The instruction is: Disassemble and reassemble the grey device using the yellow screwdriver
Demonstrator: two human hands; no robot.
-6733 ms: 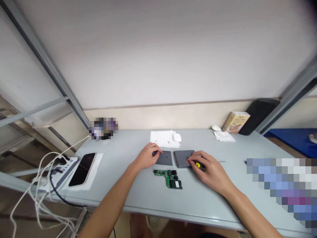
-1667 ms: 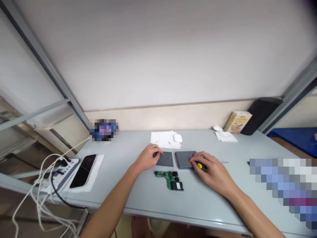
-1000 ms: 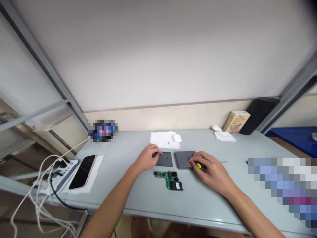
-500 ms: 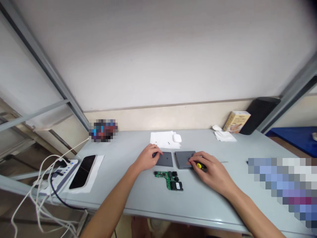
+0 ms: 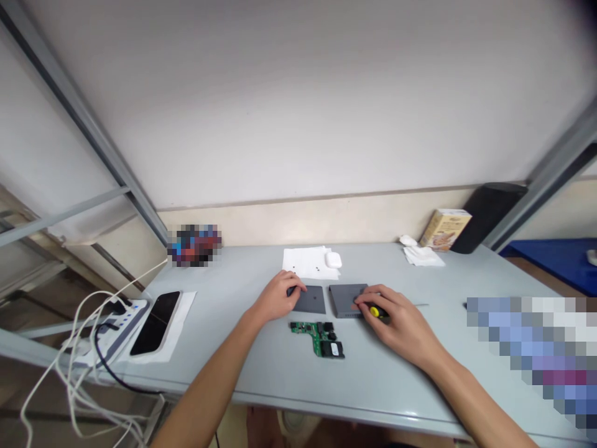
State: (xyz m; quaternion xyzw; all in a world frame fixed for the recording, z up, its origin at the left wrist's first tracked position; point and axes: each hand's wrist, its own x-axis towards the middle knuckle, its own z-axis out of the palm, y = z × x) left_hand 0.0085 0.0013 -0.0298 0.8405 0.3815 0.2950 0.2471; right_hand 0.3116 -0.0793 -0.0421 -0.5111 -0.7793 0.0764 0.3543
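My left hand (image 5: 277, 297) rests with bent fingers on the left side of a flat dark grey cover plate (image 5: 313, 300), thumb and fingers at its edge. Beside that plate lies a shallow dark grey case (image 5: 342, 300). My right hand (image 5: 396, 317) holds a screwdriver (image 5: 375, 312) with a yellow and black handle in the palm, its thin shaft pointing right. The right fingertips touch the right part of the case and hide it. Nearer to me is a green circuit board (image 5: 319, 339) with black connectors, which neither hand touches.
Behind the plate is white paper (image 5: 303, 261) with several tiny dark bits and a white earbud case (image 5: 333, 260). To the left are a phone (image 5: 156, 323) and a power strip (image 5: 121, 330) with tangled cables. A carton (image 5: 445, 230) and crumpled tissue (image 5: 422, 255) stand back right.
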